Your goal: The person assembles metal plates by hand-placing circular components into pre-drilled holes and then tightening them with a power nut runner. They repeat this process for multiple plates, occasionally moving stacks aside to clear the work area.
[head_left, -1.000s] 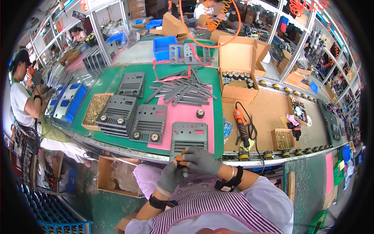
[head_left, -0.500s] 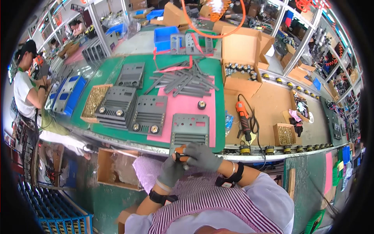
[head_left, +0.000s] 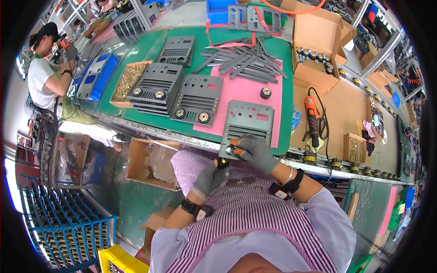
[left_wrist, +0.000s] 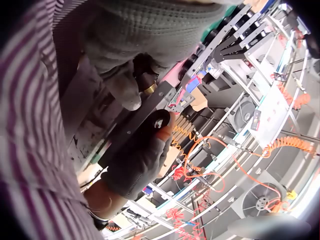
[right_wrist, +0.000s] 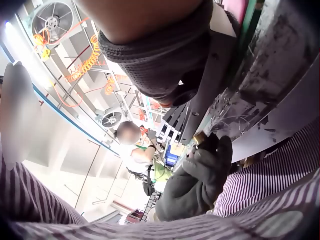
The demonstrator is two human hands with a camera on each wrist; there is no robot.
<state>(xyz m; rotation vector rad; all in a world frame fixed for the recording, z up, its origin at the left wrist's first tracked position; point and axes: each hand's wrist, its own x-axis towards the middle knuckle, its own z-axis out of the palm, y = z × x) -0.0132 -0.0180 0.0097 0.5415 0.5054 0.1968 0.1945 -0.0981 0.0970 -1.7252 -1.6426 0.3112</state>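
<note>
Left grip (head_left: 210,177) pinches brass-ended foot (head_left: 222,163) | right grip (head_left: 256,153) holds black disc (head_left: 231,150) | pink sheet (head_left: 243,90), green bench (head_left: 286,116) | green floor (head_left: 141,200)

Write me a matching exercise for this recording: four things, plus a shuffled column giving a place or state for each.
1. left hand
2. right hand
3. power tool
4. lone black round piece

A. lying on the brown surface
B. standing on the pink sheet
C. pinching a dark piece with a brass end
D. over the near end of a grey slotted plate

Pairs: 1-C; 2-D; 3-A; 4-B
</note>
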